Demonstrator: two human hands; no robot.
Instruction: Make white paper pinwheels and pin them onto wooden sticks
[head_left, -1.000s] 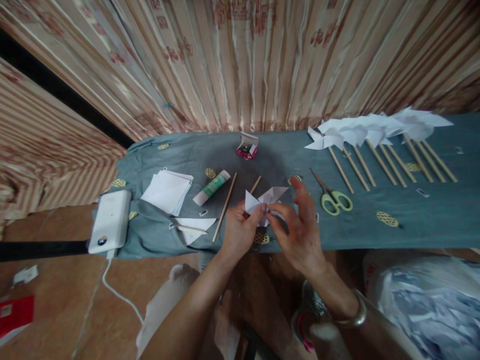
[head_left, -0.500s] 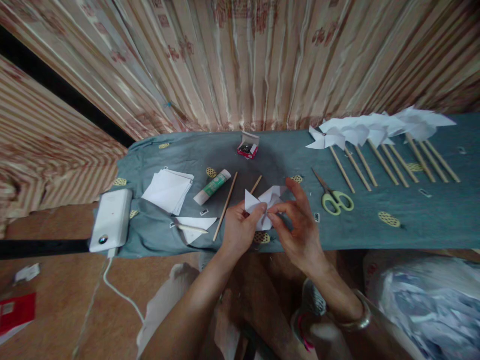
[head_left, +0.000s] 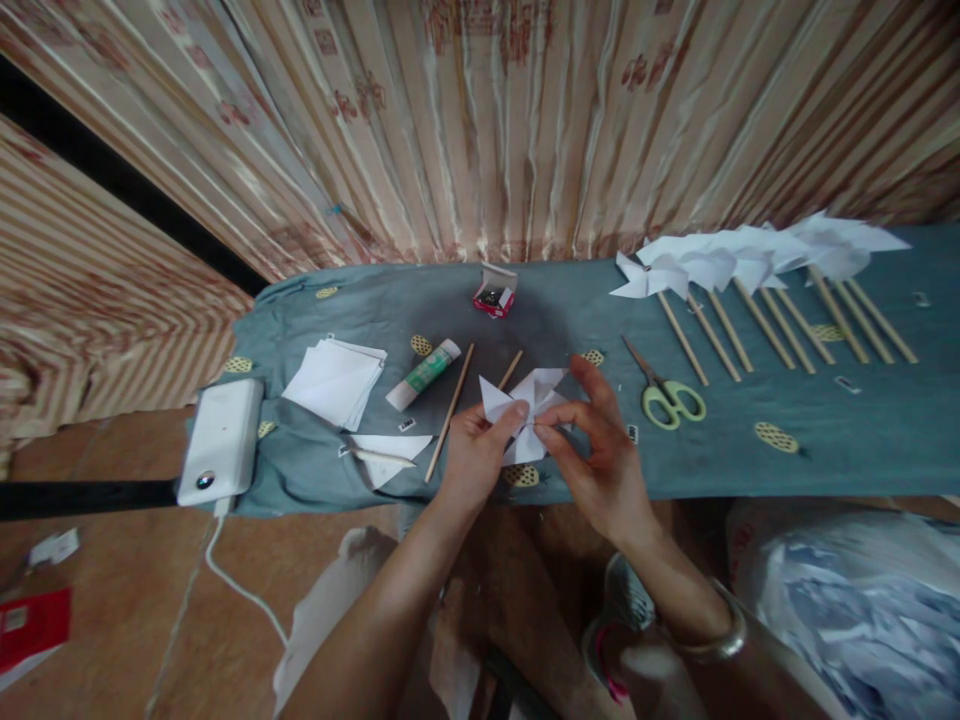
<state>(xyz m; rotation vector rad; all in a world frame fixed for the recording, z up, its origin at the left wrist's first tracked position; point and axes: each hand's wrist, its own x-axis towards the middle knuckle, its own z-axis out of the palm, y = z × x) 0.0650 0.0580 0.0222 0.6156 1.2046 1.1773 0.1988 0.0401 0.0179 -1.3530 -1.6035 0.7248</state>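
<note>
A white paper pinwheel (head_left: 535,385) with folded blades is held just over the near edge of the cloth-covered table. My left hand (head_left: 480,450) grips it from the left, its thumb pressed on the paper near the middle. From the right, my right hand (head_left: 600,450) pinches with thumb and index finger at the pinwheel's centre; whatever is between those fingertips is too small to make out. Behind the pinwheel a wooden stick (head_left: 511,369) lies partly covered. A second wooden stick (head_left: 450,412) rests just left of my left hand.
Finished pinwheels on sticks (head_left: 720,268) line the right side, near green-handled scissors (head_left: 664,395). A small open red box (head_left: 494,297) of dark bits stands behind. Leftward are a glue stick (head_left: 424,374), stacked paper (head_left: 337,380), a pencil-like stick (head_left: 384,457) and a white power bank (head_left: 223,440).
The pinwheel has turned a little and faces up more, showing its blades spread wider. Both hands stay at nearly the same spot, my right fingertips still at its centre.
</note>
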